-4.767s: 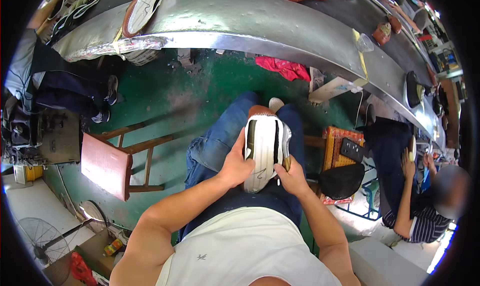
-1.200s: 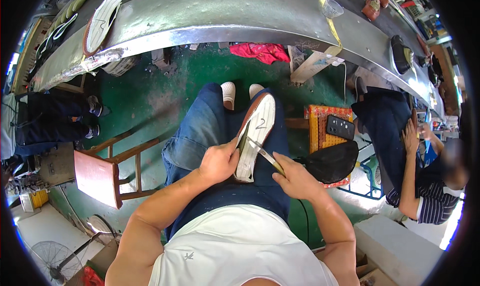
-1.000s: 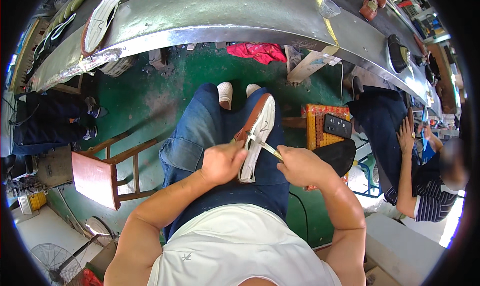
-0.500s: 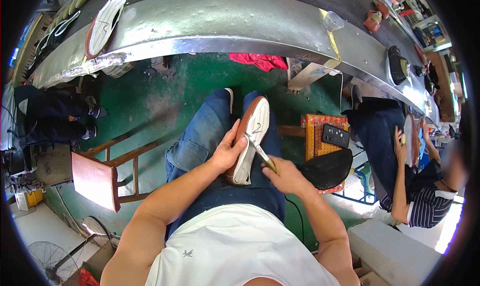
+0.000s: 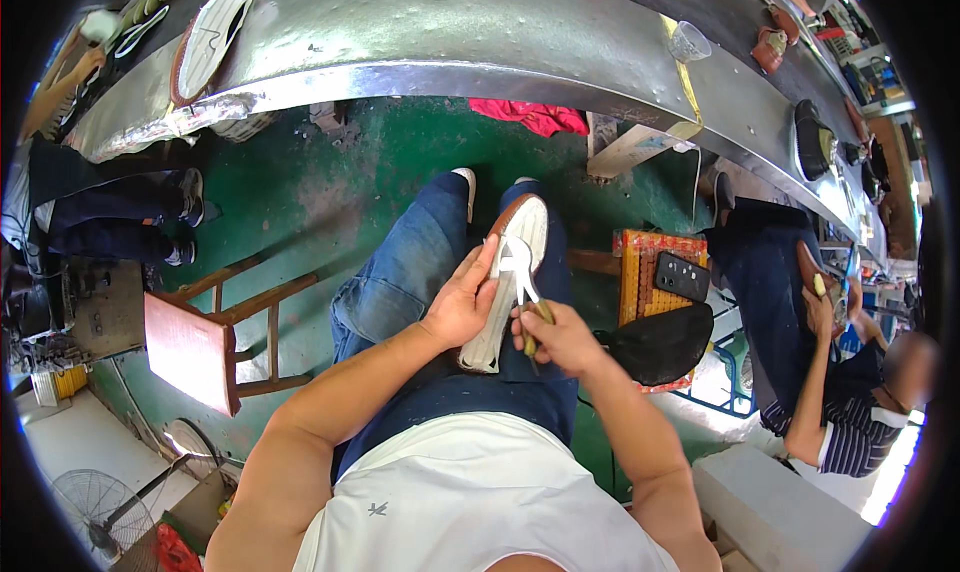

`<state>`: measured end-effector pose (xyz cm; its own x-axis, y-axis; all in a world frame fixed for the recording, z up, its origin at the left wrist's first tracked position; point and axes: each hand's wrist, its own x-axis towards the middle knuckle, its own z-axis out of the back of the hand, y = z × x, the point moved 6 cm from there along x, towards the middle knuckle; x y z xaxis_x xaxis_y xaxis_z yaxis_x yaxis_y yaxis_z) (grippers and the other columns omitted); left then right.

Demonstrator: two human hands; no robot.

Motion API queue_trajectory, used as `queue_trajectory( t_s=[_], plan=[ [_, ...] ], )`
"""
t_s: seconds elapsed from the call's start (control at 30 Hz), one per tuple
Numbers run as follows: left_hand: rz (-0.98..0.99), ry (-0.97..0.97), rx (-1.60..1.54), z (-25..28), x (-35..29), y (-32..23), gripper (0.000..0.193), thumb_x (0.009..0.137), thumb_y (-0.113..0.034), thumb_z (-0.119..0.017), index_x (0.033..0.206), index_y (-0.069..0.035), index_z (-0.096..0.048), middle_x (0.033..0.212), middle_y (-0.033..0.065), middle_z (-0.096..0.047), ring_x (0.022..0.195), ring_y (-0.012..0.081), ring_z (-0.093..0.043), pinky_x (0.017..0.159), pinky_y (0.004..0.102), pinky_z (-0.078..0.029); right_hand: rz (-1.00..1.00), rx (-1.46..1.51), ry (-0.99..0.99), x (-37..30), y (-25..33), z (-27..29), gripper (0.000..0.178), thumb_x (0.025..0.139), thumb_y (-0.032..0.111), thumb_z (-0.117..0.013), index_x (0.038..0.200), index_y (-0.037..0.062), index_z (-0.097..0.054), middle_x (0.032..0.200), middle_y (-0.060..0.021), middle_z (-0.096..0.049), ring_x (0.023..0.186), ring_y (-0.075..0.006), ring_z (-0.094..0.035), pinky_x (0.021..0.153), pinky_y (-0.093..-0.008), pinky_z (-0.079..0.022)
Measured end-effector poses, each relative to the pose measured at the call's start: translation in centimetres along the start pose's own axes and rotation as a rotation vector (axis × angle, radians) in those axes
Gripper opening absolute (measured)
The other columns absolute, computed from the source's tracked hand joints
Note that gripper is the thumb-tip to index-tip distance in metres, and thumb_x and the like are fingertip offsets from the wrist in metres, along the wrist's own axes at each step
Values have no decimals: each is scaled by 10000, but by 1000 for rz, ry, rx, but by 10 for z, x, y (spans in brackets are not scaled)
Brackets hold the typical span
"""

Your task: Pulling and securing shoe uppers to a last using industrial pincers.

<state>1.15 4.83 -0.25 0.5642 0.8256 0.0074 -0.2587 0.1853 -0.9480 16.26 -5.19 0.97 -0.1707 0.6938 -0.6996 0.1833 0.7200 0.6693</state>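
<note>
A brown shoe [image 5: 490,327] lies across my lap, its off-white underside up and its toe pointing away from me. My left hand [image 5: 464,300] grips its left side, with the thumb over the underside and the fingers along the brown edge. In my right hand [image 5: 562,338] are metal pincers [image 5: 522,284] with olive-coloured handles. Their bright head is over the front half of the underside, and glare hides whether the jaws touch it. Both handles show between the fingers of my right hand.
A metal-edged bench [image 5: 400,42] runs across the front, with another shoe [image 5: 212,40] and a clear cup [image 5: 690,42] on it. A stool [image 5: 190,352] stands left. At right a bamboo-mat seat [image 5: 640,287] bears a phone [image 5: 682,276] and black pouch [image 5: 660,342]; a co-worker [image 5: 850,412] sits beyond.
The pincers have turned more upright, their handles spread and their head farther up the underside. My right hand has shifted its grip on the handles. My left hand still holds the shoe.
</note>
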Motion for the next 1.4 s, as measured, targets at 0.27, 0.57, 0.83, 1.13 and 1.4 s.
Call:
queue_trajectory(
  t_s=[0.27,0.57,0.83,1.13,1.4],
  plan=[
    [-28,119,159,5,11,-17,531,991,-40,-485,1515,-111,-439,1377,252,-562,1215,427,-593,1042,425,-487,-141,206,244,-22,3,32,411,1015,240,-619,1285,-61,-548,1140,-159,-687,1043,-254,-712,714,-380,-648],
    [-61,235,239,2,11,-12,541,1005,-65,-485,1537,-129,-410,1400,273,-547,1212,452,-596,1052,438,-482,236,-859,-174,14,78,31,453,1073,364,-454,940,-49,-585,756,-181,-672,657,-291,-676,671,-416,-528],
    [302,242,200,-2,-2,6,778,1030,-307,-511,1557,99,-108,1468,376,-428,1267,504,-533,1071,486,-441,251,-753,-157,0,76,17,453,1080,356,-426,953,-45,-591,800,-200,-682,723,-335,-689,705,-439,-540],
    [398,291,105,-2,8,18,817,977,-326,-642,1589,-25,-193,1407,292,-545,1292,406,-566,1093,431,-442,302,-1062,-192,-4,38,13,391,1049,343,-490,987,-32,-586,870,-277,-672,871,-475,-649,796,-546,-499],
    [534,413,-459,-5,17,26,820,948,-202,-712,1602,-82,-232,1468,130,-515,1339,230,-505,1119,362,-414,100,-973,38,-63,21,4,367,973,262,-615,1109,-78,-595,958,-264,-689,931,-455,-657,847,-517,-515]
  ],
)
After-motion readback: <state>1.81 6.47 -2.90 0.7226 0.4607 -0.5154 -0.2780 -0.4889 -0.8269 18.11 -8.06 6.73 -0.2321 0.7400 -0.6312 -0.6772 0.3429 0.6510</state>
